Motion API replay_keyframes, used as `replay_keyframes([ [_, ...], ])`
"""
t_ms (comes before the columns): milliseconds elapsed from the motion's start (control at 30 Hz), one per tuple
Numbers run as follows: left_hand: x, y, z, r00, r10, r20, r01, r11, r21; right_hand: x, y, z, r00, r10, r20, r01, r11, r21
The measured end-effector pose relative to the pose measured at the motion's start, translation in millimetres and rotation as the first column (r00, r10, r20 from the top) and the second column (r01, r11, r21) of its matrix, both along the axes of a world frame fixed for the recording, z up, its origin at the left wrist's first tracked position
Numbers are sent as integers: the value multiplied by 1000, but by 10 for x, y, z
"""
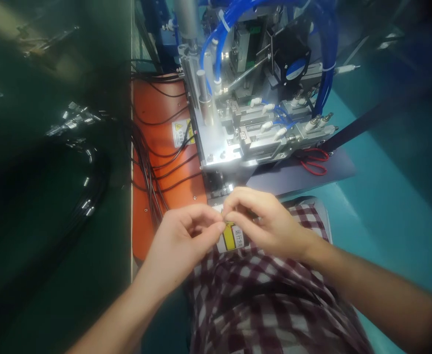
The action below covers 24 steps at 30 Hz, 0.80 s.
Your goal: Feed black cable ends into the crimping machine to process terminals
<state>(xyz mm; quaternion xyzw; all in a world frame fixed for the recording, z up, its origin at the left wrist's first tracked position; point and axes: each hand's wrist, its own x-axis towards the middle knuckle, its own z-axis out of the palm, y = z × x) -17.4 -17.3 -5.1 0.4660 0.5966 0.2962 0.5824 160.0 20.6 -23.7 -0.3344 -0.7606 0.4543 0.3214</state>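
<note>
My left hand (190, 231) and my right hand (260, 219) meet fingertip to fingertip in front of the machine. Thumb and forefinger of each are pinched together. Whatever sits between the fingertips is hidden or too small to name. Just below them lies a white and yellow label (232, 238) with printed characters, partly covered by my fingers. Beyond my hands stands the metal machine fixture (216, 135), with a bright plate and slides. Black cables (147, 172) run over the orange base (164, 98) at its left.
Blue air hoses (326, 54) arch over the fixture. Red-handled scissors (315, 162) lie at its right on a dark plate. On the dark green surface (53, 211) at left, a bundle of black cables with shiny ends (86, 206) is blurred. A checked garment (267, 305) covers my lap.
</note>
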Motion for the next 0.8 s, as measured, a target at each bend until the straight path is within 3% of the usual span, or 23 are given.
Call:
replay_keyframes([
  [100,3,-12,-1,997,74,14,-73,997,-37,-14,-59,-13,978,-205,-23,202,975,-95],
  [200,-4,-12,-20,995,102,6,-102,993,-53,7,-128,-15,953,-301,-27,301,954,-5],
  [533,-1,-16,-18,992,123,-28,-124,991,-40,-35,-176,-55,973,-229,-35,229,926,301],
  [733,-9,-10,-15,990,137,-17,-138,990,-23,25,-224,-132,952,-281,125,159,798,581],
  [800,-15,-16,-14,991,136,-10,-136,991,-20,31,-232,-130,955,-275,113,158,792,590],
])
